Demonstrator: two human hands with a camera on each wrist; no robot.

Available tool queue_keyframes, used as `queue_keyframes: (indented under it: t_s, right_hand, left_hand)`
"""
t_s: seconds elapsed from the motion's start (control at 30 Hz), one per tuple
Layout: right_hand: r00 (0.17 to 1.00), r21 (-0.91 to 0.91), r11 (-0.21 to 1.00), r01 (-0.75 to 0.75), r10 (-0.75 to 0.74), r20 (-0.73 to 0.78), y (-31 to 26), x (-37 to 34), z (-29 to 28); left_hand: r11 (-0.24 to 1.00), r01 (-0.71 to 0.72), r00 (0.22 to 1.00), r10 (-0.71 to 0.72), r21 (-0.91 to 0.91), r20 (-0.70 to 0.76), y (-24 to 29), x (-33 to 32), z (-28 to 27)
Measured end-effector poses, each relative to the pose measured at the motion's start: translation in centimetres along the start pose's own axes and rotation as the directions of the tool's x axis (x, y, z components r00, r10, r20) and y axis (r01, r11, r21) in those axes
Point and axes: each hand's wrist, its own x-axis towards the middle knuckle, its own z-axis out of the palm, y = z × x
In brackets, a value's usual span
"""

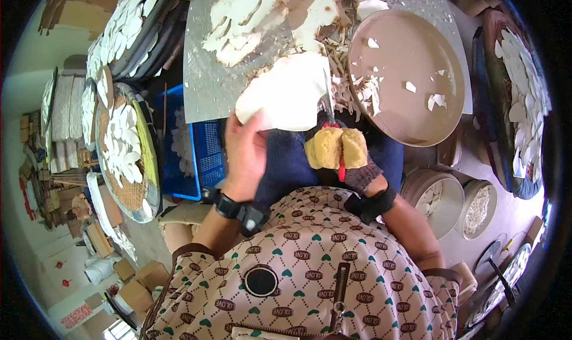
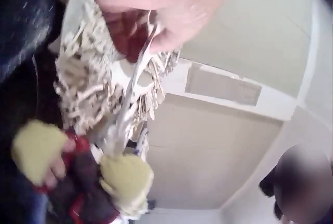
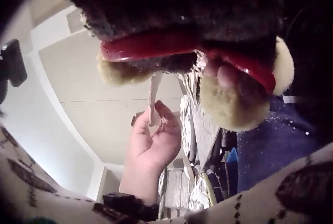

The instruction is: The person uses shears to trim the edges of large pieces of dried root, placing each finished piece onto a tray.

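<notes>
My left hand (image 1: 245,155) pinches the near edge of a thin, flat white slice (image 1: 283,95) between thumb and fingers. The slice spreads out above the grey work board. My right hand (image 1: 364,176) wears a dark knit glove with yellow foam pads (image 1: 325,149) round its fingers. It grips red-handled scissors (image 3: 151,44), whose blades lie along the slice's right edge in the head view. From the left wrist, the slice appears edge-on, running down toward the gloved hand. The foam and glove hide part of the scissor handles.
Large white pieces and narrow trimmings (image 1: 342,95) lie on the grey board (image 1: 199,84). A round beige tray (image 1: 411,48) with a few scraps stands at right. A blue basket (image 1: 208,155) sits at left; buckets (image 1: 456,200) stand at lower right. Racks of white slices flank both sides.
</notes>
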Motion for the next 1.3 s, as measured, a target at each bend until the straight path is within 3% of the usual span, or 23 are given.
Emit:
queue_keyframes:
  t_s: [0.03,0.07,0.13,0.2,0.23,0.37,0.47,0.53,0.63,0.77,0.8,0.9,0.97,1.0,1.07,1.2,1.3]
  right_hand:
    - [0.999,-0.297,0.955,-0.001,-0.013,-0.045,-0.1,0.1,0.5]
    - [0.996,-0.566,0.824,-0.016,-0.039,-0.085,-0.1,0.2,1.1]
    - [0.990,-0.657,0.754,-0.015,-0.083,-0.118,0.1,0.5,1.2]
    - [0.991,-0.291,0.954,-0.072,0.036,-0.126,-0.1,0.5,1.5]
    - [0.989,-0.083,0.991,-0.103,0.093,-0.113,-0.2,0.4,1.5]
    - [0.993,0.022,0.994,-0.110,0.111,-0.045,0.0,-0.1,-0.2]
    - [0.995,0.074,0.992,-0.104,0.104,0.002,-0.1,-0.3,-0.5]
    - [0.989,0.247,0.959,-0.141,0.147,-0.003,-0.7,-0.2,-0.1]
    - [0.998,0.252,0.966,-0.058,0.054,0.021,-0.9,0.2,-0.1]
    - [1.000,0.304,0.953,-0.013,0.016,-0.008,-1.3,0.9,-0.2]
    - [0.995,0.358,0.934,-0.022,0.054,-0.079,-1.4,1.0,-0.3]
    - [0.998,-0.039,0.999,-0.010,0.007,-0.068,-1.0,1.1,-0.2]
    - [0.992,-0.254,0.967,0.004,-0.036,-0.120,-0.7,1.4,-0.1]
    - [0.988,-0.360,0.933,0.006,-0.062,-0.143,-0.7,1.4,0.1]
    - [0.982,-0.508,0.861,-0.013,-0.084,-0.168,-0.7,1.4,0.6]
    - [0.969,-0.753,0.655,-0.069,-0.134,-0.206,-0.6,1.5,2.1]
    - [0.965,-0.669,0.741,-0.054,-0.133,-0.226,-0.4,1.3,1.5]
  left_hand:
    - [0.996,0.022,0.999,-0.025,-0.087,-0.028,-0.9,-0.3,0.1]
    - [0.997,0.045,0.999,-0.047,-0.067,-0.024,-1.3,-0.5,0.3]
    - [0.995,0.095,0.995,-0.095,-0.025,-0.022,-1.8,-0.8,0.4]
    - [0.995,0.090,0.996,-0.090,0.044,0.002,-1.2,-0.2,0.0]
    - [0.993,0.089,0.996,-0.090,0.078,0.014,-0.7,0.1,-0.2]
    - [0.985,0.070,0.997,-0.076,0.159,0.033,0.0,0.4,-0.8]
    - [0.993,0.081,0.997,-0.082,0.081,0.004,0.6,0.8,-1.3]
    - [0.990,0.063,0.998,-0.065,0.126,0.016,1.1,0.8,-1.4]
    - [0.972,0.082,0.992,-0.100,0.221,0.072,1.3,0.4,-1.9]
    - [0.952,0.136,0.977,-0.174,0.272,0.121,1.3,0.2,-2.2]
    - [0.957,0.059,0.990,-0.093,0.283,0.109,1.3,0.2,-2.0]
    - [0.938,-0.157,0.987,0.143,0.310,0.067,0.5,0.6,-1.3]
    - [0.908,-0.270,0.961,0.277,0.319,0.023,-0.8,1.0,-1.8]
    - [0.921,-0.261,0.962,0.273,0.288,-0.001,-1.2,0.9,-1.7]
    - [0.866,-0.357,0.930,0.364,0.351,0.048,-1.9,1.4,-1.2]
    - [0.884,-0.314,0.949,0.303,0.346,0.088,-0.7,2.0,0.0]
    - [0.889,-0.287,0.958,0.274,0.357,0.088,-0.5,2.6,-0.4]
